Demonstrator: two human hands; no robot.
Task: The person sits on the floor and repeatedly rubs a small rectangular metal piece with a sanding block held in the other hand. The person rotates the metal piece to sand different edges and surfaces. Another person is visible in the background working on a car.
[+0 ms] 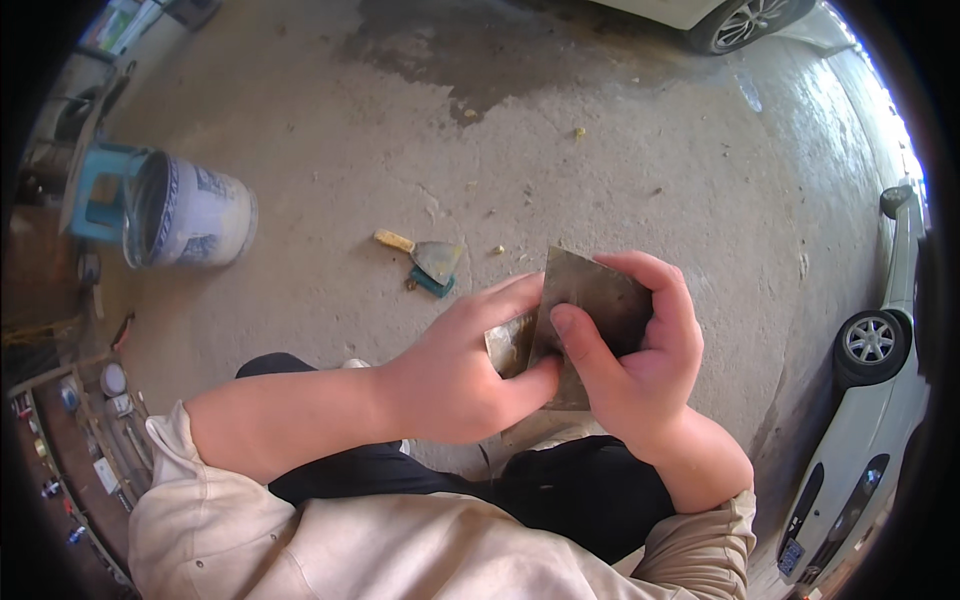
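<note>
In front of my lap, my right hand (655,355) grips a flat, dull-grey rectangular plate (572,280), thumb across its face and fingers round its right edge. My left hand (455,365) is closed on a smaller, lighter grey flat piece (508,343) with a scuffed surface. This piece lies against or just behind the larger plate's left edge; whether the two are joined is hidden by my fingers. On the concrete beyond my hands lies a putty knife (437,260) with a wooden handle, resting on or beside a teal block-like thing (432,281).
A white-and-blue bucket (205,215) stands at the left by a light blue plastic stool (100,190). Lower left is a tray (45,440) of assorted tools. A white car (860,420) is parked at the right, another car's wheel (750,25) at the top. Wet floor (450,45) lies ahead.
</note>
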